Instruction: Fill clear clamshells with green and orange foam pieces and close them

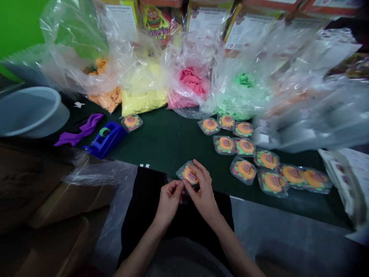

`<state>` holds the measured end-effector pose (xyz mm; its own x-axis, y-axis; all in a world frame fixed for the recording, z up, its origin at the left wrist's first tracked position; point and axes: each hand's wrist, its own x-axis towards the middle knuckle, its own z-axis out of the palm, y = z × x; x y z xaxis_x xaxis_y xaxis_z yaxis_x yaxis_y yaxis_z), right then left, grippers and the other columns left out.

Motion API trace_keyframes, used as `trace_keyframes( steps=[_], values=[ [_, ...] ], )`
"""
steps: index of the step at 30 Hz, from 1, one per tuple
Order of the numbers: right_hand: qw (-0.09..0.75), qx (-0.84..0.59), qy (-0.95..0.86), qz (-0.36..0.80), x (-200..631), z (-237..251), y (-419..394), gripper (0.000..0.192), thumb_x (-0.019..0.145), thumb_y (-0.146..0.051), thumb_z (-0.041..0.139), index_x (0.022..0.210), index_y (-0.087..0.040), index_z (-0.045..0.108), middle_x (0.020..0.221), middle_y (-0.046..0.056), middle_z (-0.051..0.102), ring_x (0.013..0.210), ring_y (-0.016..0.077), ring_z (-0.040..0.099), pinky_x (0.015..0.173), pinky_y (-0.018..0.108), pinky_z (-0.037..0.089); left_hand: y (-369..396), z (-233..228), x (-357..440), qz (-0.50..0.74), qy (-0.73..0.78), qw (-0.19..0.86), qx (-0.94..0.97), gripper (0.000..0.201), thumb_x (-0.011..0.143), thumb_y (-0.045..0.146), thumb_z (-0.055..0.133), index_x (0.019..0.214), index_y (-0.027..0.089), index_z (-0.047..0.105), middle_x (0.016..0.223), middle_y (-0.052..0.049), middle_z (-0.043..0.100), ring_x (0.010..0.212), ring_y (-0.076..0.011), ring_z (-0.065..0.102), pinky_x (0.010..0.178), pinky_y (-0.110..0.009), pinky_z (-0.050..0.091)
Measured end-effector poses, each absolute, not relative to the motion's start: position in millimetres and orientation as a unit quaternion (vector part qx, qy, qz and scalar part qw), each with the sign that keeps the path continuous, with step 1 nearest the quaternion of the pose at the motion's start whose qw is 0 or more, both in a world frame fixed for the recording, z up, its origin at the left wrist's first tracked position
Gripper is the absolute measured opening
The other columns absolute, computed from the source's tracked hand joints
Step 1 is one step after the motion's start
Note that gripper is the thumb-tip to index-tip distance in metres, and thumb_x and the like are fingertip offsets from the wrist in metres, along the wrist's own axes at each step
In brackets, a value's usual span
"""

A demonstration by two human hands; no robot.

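A small clear plastic pack [188, 172] with an orange burger-shaped filling and a printed label is held over the table's front edge, above my lap. My right hand [203, 194] grips it from the right, fingers over its top and thumb at the near side. The thumb and fingers of my left hand [170, 200] are pinched together at the pack's near left corner. Whether a small piece of tape is between those fingertips I cannot tell. Similar burger packs [244, 169] lie in loose rows to the right, and a single burger pack [132, 122] is at the left.
A blue tape dispenser [106, 139], purple cloth [79, 130] and pale basin [31, 109] are on the left. Open bags of orange [108, 98], yellow [144, 100], pink [190, 86] and green pieces [239, 102] line the back. Clear plastic trays [311, 123] and papers [346, 181] stand right.
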<state>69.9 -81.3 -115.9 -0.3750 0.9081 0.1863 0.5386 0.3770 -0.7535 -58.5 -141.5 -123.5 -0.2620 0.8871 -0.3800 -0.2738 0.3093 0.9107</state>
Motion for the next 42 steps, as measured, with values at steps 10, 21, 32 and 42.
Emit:
trace_keyframes(
  steps=[10, 21, 32, 42],
  values=[
    [0.205, -0.495, -0.82, 0.201, 101, -106, -84, 0.056, 0.086, -0.02, 0.064, 0.14, -0.029, 0.05, 0.151, 0.013, 0.051, 0.141, 0.0319, 0.047, 0.121, 0.065, 0.021, -148, -133, -80, 0.454, 0.584, 0.604, 0.296, 0.041, 0.085, 0.052, 0.073, 0.108, 0.019, 0.076, 0.078, -0.002, 0.064, 0.064, -0.0115, 0.052, 0.062, -0.023, 0.042],
    [0.192, -0.38, -0.885, 0.188, -31, -104, 61, 0.061, 0.083, -0.026, 0.068, 0.143, -0.022, 0.055, 0.144, 0.015, 0.056, 0.137, 0.0302, 0.049, 0.119, 0.051, 0.03, -149, -108, -108, 0.499, 0.627, 0.506, 0.32, 0.035, 0.09, 0.052, 0.067, 0.097, 0.019, 0.075, 0.076, -0.003, 0.064, 0.064, -0.0133, 0.054, 0.062, -0.024, 0.043],
    [0.246, -0.251, -0.925, 0.148, -160, -85, 105, 0.059, 0.085, -0.021, 0.068, 0.142, -0.023, 0.057, 0.152, 0.015, 0.049, 0.141, 0.0382, 0.039, 0.112, 0.059, 0.032, -196, -75, -277, 0.564, 0.796, 0.095, 0.198, 0.039, 0.087, 0.052, 0.07, 0.107, 0.018, 0.072, 0.087, -0.003, 0.066, 0.074, -0.0156, 0.057, 0.067, -0.024, 0.045],
    [0.038, -0.141, -0.979, 0.145, -208, -87, 95, 0.075, 0.072, -0.005, 0.062, 0.145, -0.02, 0.055, 0.147, 0.018, 0.05, 0.136, 0.039, 0.041, 0.108, 0.057, 0.038, -183, -86, -304, 0.526, 0.814, 0.007, 0.245, 0.03, 0.091, 0.044, 0.064, 0.104, 0.018, 0.071, 0.092, -0.006, 0.067, 0.078, -0.0178, 0.061, 0.069, -0.027, 0.047]
  ],
)
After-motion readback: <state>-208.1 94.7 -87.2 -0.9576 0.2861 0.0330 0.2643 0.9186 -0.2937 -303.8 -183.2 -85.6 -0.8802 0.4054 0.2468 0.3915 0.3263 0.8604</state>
